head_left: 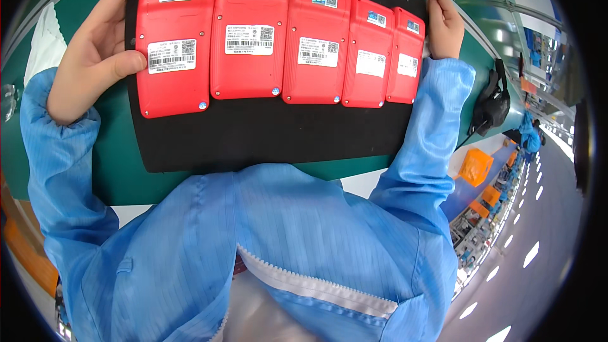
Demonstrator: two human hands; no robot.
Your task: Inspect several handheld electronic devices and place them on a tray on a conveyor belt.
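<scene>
Several red handheld devices [250, 76] lie side by side in a row on a black mat [272, 139], their backs up. Each carries white printed labels, a small shiny sticker and corner screws. My left hand [104, 50] is at the row's left end, fingers spread up along the side of the leftmost device [174, 92]. Its thumb rests against that device's edge. At the right end, my right hand [446, 28] is at the mat's edge near the rightmost device [405, 85], fingers curled and the index reaching toward the mat. What these fingers hold, if anything, is hidden.
A green table surface [117, 171] lies under the mat. White crumpled material [45, 44] is beyond my left forearm, and a black bag-like item [493, 101] sits at the right edge. Orange bins [475, 166] and a walkway [506, 266] are farther right.
</scene>
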